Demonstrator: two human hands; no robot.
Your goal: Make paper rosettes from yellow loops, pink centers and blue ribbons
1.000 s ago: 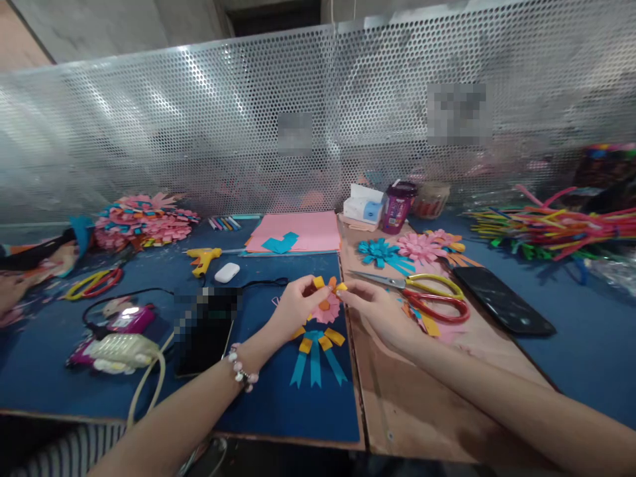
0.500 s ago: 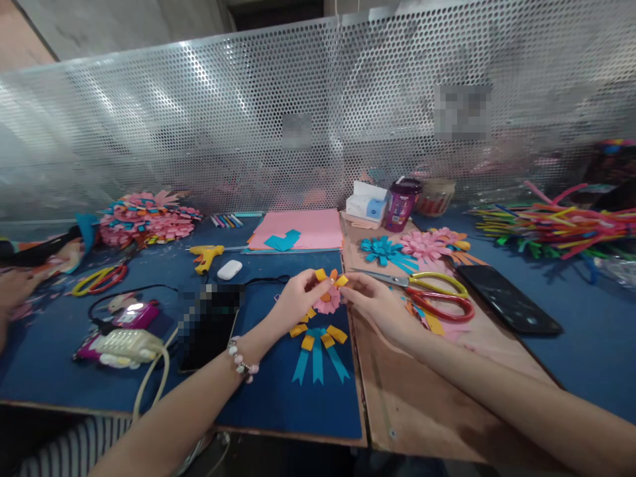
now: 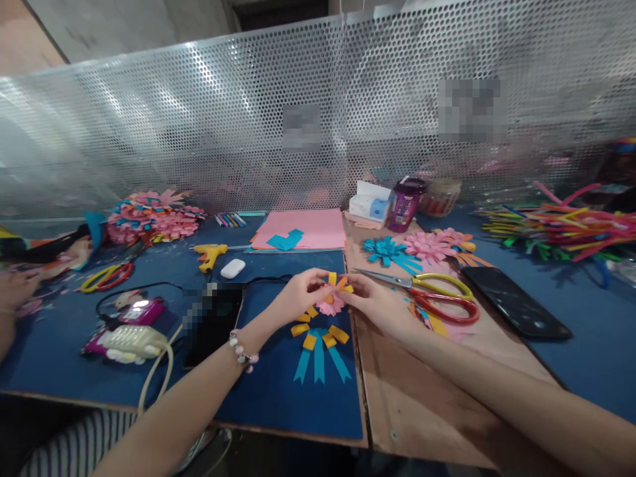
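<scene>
Between my fingertips is a small paper flower [image 3: 330,306] with pink petals and orange and yellow loops. My left hand [image 3: 304,296] pinches it from the left, thumb across its upper part. From the other side, the fingers of my right hand [image 3: 366,299] close on its upper right loops and partly hide them. Just below, on the blue table, lies a teal paper piece with notched tails [image 3: 319,366], yellow loops [image 3: 328,340] fanned over its top. Scissors [image 3: 440,295] with yellow and red handles rest right of my right hand.
Finished paper flowers [image 3: 430,245] and a dark phone [image 3: 517,301] lie to the right. A yellow glue gun [image 3: 209,256], a white earbud case [image 3: 233,268] and another phone [image 3: 213,324] are left. A co-worker's hand [image 3: 17,291] is at far left. Perforated metal panels [image 3: 248,132] stand behind.
The view has shifted slightly. Both hands keep hold of the flower, which is turned a little, and my right fingers now sit closer over its upper right loops.
</scene>
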